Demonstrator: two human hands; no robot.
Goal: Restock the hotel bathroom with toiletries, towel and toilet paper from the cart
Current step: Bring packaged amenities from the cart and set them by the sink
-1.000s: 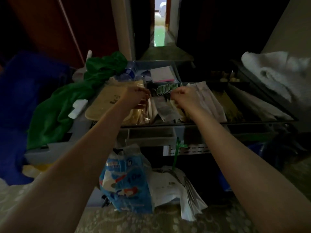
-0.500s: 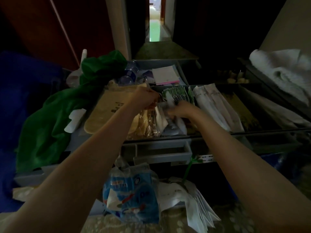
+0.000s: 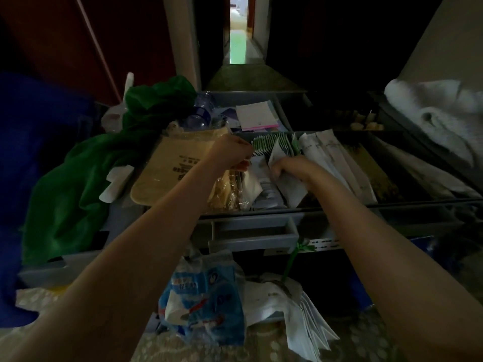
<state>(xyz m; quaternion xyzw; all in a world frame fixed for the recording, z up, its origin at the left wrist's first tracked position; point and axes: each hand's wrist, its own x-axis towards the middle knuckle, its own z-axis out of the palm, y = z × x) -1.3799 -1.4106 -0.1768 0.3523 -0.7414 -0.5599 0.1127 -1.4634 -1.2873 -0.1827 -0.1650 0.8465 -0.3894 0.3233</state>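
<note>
packed sachets (image 3: 274,145) crowd cart tray (image 3: 261,209), green cloth (image 3: 78,192) left

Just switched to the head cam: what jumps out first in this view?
Two bare arms reach into the grey cart tray at centre. The left hand curls beside a row of green-and-white sachets, while the right hand grips white packets. A big green cloth spills over the cart's left side, and white towels lie heaped at far right; the whole scene is dim.
</note>
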